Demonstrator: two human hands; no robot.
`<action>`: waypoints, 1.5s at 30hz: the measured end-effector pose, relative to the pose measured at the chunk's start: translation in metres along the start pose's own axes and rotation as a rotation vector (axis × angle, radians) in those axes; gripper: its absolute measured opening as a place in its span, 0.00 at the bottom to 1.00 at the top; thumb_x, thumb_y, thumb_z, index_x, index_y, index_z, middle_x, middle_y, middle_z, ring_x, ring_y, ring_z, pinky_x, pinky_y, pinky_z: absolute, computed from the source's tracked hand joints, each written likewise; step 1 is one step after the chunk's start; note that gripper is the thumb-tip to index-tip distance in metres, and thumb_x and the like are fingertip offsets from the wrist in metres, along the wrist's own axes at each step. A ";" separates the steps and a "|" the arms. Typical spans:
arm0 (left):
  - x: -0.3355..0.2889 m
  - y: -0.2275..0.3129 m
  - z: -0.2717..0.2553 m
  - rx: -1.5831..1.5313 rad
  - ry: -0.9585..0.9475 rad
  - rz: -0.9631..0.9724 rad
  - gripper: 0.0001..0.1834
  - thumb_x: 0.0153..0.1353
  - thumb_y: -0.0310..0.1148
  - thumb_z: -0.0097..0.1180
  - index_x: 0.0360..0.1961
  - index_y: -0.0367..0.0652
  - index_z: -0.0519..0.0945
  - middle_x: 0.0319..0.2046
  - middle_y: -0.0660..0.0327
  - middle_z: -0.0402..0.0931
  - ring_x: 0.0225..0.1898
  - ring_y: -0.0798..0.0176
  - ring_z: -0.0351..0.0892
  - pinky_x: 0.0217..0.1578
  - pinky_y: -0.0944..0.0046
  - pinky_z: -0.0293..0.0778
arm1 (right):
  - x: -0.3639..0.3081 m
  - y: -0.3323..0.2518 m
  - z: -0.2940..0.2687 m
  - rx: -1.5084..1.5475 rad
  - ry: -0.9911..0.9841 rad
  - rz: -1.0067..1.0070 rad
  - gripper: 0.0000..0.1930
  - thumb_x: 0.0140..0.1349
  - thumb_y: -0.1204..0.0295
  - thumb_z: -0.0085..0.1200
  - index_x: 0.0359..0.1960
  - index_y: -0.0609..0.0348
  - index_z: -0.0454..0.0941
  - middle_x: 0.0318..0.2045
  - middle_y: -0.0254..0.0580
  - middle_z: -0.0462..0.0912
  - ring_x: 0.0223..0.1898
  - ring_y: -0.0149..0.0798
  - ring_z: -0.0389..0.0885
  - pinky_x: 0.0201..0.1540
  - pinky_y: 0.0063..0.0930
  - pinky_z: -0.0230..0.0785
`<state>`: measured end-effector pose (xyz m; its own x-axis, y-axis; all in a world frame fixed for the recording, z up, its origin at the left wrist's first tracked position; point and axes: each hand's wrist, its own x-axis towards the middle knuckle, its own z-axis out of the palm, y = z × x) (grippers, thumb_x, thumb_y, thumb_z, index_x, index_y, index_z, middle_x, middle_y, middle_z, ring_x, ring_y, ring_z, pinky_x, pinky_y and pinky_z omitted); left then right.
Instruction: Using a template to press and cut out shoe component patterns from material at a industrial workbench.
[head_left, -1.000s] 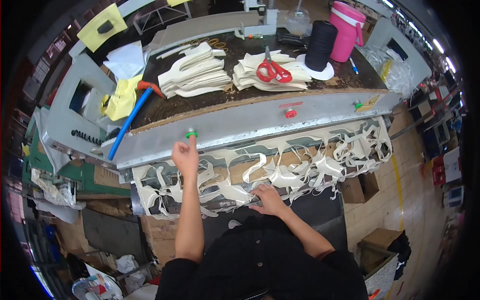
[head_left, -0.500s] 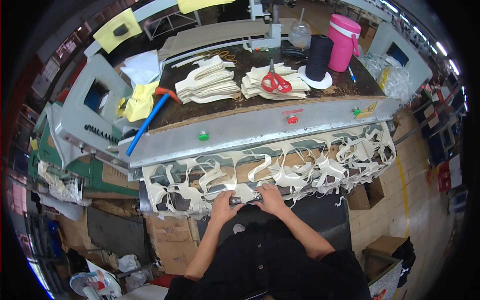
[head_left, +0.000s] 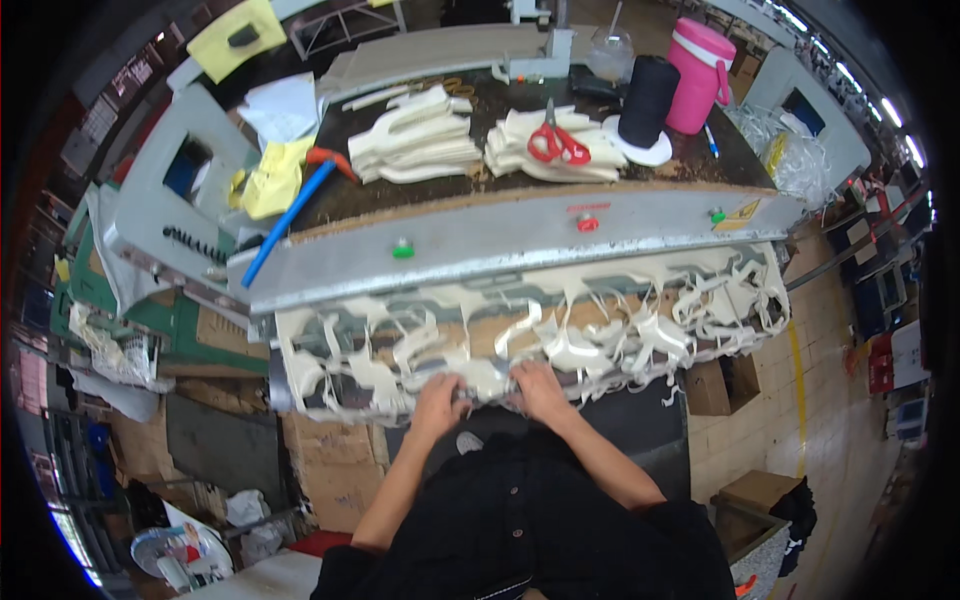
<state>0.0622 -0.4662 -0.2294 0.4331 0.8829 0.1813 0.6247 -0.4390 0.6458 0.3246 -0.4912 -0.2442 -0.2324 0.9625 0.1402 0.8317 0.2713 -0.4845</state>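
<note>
Across the front of the machine lies a web of cream sheet material (head_left: 572, 345), full of cut-out openings, its thin strips hanging over the near edge. My left hand (head_left: 440, 402) is at that edge, fingers curled inward. A short gap away, my right hand (head_left: 541, 392) is bent over the same edge. Both hands are closed around something low between them, which I cannot make out. Behind, on the dark machine top, are two stacks of cut cream pieces, a left stack (head_left: 415, 142) and a right stack (head_left: 515, 155). Red-handled scissors (head_left: 558, 146) lie on the right stack.
A blue-handled hammer (head_left: 290, 222) leans at the top's left corner. Black thread cone (head_left: 648, 102), pink jug (head_left: 697, 78) and plastic cup (head_left: 609, 55) stand at the back right. Green (head_left: 403, 248) and red (head_left: 587, 222) buttons sit on the grey front beam. Cardboard boxes (head_left: 722, 388) are on the floor.
The view has shifted slightly. Both hands stay at the near edge of the cream sheet, with the fingers a little more curled. The stacks and tools rest where they were.
</note>
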 end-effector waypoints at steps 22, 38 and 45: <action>0.245 0.017 -0.061 -0.413 -0.015 -0.085 0.23 0.58 0.35 0.77 0.49 0.34 0.83 0.35 0.52 0.81 0.36 0.54 0.85 0.36 0.60 0.80 | 0.148 0.136 -0.005 0.220 0.325 0.162 0.10 0.62 0.76 0.66 0.46 0.57 0.86 0.42 0.48 0.84 0.47 0.55 0.81 0.53 0.44 0.74; 0.182 0.068 -0.039 -1.312 0.681 -0.608 0.10 0.70 0.22 0.65 0.50 0.34 0.81 0.41 0.60 0.84 0.39 0.70 0.84 0.39 0.69 0.83 | 0.106 0.095 -0.040 0.328 0.489 0.104 0.40 0.64 0.48 0.69 0.65 0.69 0.73 0.54 0.57 0.81 0.53 0.55 0.82 0.59 0.45 0.74; 0.129 0.064 -0.036 -1.026 0.842 -0.719 0.09 0.70 0.22 0.66 0.48 0.37 0.79 0.39 0.62 0.84 0.36 0.73 0.82 0.33 0.71 0.78 | 0.144 0.133 -0.058 0.070 -0.091 0.536 0.31 0.55 0.55 0.78 0.52 0.63 0.81 0.43 0.54 0.87 0.43 0.55 0.87 0.52 0.46 0.79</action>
<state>0.1345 -0.3745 -0.1374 -0.4689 0.8443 -0.2596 -0.3306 0.1048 0.9380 0.4309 -0.3172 -0.2380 0.1695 0.9615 -0.2162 0.8108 -0.2607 -0.5241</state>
